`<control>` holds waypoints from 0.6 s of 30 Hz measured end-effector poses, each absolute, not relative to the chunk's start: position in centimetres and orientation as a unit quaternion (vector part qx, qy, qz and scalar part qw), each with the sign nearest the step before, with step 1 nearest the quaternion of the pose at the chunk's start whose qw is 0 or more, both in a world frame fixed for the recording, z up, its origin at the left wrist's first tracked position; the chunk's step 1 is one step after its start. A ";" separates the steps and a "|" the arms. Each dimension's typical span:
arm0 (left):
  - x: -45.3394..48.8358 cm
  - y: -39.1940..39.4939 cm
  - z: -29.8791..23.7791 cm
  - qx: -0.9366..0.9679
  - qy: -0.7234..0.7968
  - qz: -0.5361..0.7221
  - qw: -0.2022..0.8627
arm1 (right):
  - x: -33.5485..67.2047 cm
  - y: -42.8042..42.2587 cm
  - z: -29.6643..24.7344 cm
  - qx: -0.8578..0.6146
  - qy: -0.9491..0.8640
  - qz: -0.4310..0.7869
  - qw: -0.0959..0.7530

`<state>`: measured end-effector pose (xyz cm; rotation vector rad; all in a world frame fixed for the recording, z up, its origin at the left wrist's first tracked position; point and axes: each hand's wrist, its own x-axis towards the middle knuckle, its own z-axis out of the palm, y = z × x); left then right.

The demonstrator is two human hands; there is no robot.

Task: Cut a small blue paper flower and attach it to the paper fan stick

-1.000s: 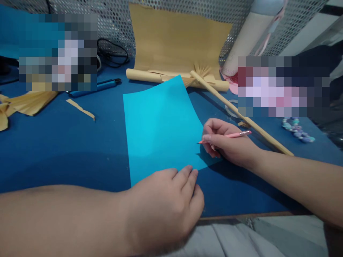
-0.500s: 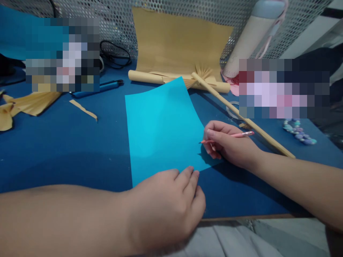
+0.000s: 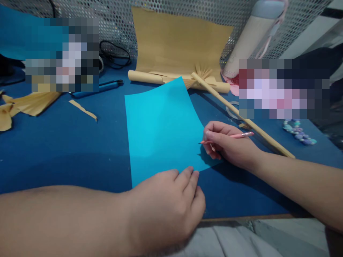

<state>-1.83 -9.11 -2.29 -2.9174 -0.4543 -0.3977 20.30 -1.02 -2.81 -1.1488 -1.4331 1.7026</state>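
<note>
A light blue sheet of paper [image 3: 160,125] lies on the dark blue tabletop [image 3: 66,150]. My left hand [image 3: 168,207] rests on the sheet's near edge, fingers together and pressed flat on it. My right hand [image 3: 230,144] sits at the sheet's right edge, pinching a thin pink pencil [image 3: 235,135] whose tip touches the paper's edge.
A roll of tan paper [image 3: 177,46] leans against a perforated metal panel at the back. A long tan paper stick [image 3: 241,116] with a folded fan lies diagonally at right. Tan paper scraps [image 3: 29,103], a blue pen [image 3: 96,87], a black cable and beads [image 3: 298,132] lie around.
The view shifted slightly between one second ago and now. Both hands hold nearly the same positions on the sheet.
</note>
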 end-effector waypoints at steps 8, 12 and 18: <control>-1.8 -9.2 -2.2 -0.976 -0.153 -0.134 0.079 | 20.4 -0.9 -3.0 -0.427 -0.546 0.649 0.313; -1.9 -9.2 -2.2 -0.976 -0.150 -0.136 0.080 | 20.4 -0.9 -3.0 -0.426 -0.542 0.652 0.315; -1.7 -8.9 -2.3 -0.977 -0.148 -0.136 0.078 | 20.4 -1.0 -2.8 -0.425 -0.539 0.655 0.316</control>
